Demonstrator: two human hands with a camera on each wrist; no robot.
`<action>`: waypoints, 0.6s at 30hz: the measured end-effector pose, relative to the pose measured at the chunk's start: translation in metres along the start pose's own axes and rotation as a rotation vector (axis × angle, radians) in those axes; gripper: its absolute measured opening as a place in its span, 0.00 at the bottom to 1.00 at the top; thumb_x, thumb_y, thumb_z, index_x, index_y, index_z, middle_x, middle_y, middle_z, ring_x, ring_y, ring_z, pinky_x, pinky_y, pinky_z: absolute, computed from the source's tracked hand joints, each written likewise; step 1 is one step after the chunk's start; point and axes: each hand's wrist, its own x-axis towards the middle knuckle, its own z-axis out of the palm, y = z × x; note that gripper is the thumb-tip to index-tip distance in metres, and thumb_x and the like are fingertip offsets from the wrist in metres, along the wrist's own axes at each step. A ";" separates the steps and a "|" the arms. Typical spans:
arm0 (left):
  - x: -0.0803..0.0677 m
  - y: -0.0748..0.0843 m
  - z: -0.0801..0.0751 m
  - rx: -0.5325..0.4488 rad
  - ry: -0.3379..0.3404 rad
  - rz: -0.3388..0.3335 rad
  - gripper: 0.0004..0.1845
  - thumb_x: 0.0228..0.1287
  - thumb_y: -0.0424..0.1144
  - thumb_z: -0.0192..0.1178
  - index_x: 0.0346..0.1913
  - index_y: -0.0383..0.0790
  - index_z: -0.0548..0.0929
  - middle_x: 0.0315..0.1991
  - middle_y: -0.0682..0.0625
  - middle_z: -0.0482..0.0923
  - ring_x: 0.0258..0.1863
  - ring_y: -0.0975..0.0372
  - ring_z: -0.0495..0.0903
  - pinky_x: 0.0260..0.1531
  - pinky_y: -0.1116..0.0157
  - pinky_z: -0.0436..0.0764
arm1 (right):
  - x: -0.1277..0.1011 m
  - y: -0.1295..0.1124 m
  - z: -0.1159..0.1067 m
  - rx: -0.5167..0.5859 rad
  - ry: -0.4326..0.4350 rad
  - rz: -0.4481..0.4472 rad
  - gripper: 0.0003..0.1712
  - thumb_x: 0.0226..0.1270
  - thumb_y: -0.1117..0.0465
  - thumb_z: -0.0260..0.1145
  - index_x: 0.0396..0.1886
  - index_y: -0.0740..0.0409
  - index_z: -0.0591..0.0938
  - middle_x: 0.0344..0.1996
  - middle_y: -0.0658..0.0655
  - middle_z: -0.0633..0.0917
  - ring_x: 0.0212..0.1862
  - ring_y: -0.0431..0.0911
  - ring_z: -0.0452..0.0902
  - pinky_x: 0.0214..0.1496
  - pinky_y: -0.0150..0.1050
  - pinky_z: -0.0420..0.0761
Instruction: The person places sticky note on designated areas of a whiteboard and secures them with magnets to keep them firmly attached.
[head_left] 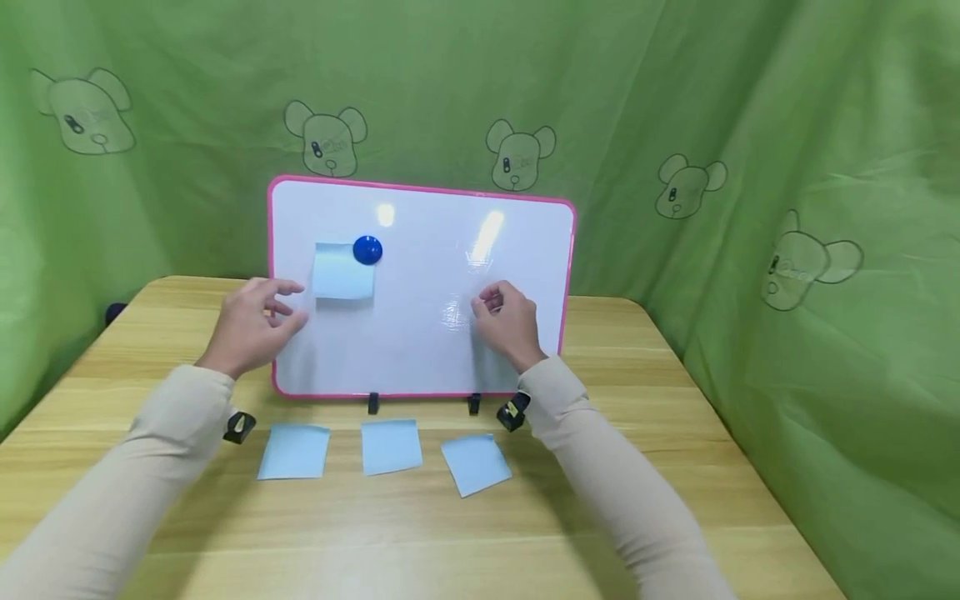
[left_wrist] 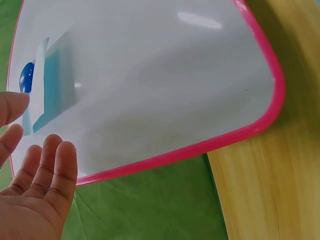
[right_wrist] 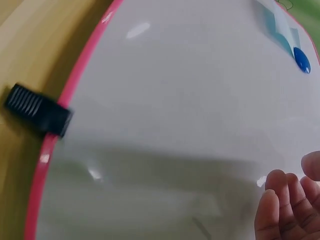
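1. The left hand (head_left: 251, 327) hangs in front of the left edge of the pink-framed whiteboard (head_left: 420, 333). Its fingers are loosely curled and apart and hold nothing; whether a fingertip touches the frame I cannot tell.
2. The right hand (head_left: 508, 321) hovers before the board's right half with its fingers (right_wrist: 280, 207) relaxed and slightly bent. It is empty too, and the wrist view shows a gap between the fingertips and the white surface.
3. Just up and to the right of the left fingertips, 1 blue sticky note (head_left: 343, 272) sits on the board. A round blue magnet (head_left: 367, 250) pins its top right corner.
4. Below both hands, on the wooden table (head_left: 675, 467) in front of the board, lie 3 loose blue notes: a left note (head_left: 294, 451), a middle note (head_left: 391, 446) and a tilted right note (head_left: 476, 464), side by side and apart from each other.
5. My reading: 1 note is posted and both hands are free, so this looks like the pause between postings.
6. A next move would likely call for a hand to drop to a loose note and pinch it by an edge, since the paper lies flat on the wood. No spare magnet shows near the fingers, so how it would be fixed is unclear.
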 end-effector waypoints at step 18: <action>-0.027 -0.015 0.003 0.021 -0.059 0.002 0.19 0.64 0.36 0.62 0.55 0.32 0.77 0.48 0.37 0.73 0.39 0.47 0.80 0.37 0.49 0.83 | -0.020 0.040 -0.027 -0.004 -0.025 0.081 0.11 0.65 0.58 0.64 0.38 0.62 0.79 0.34 0.59 0.81 0.38 0.51 0.77 0.39 0.42 0.79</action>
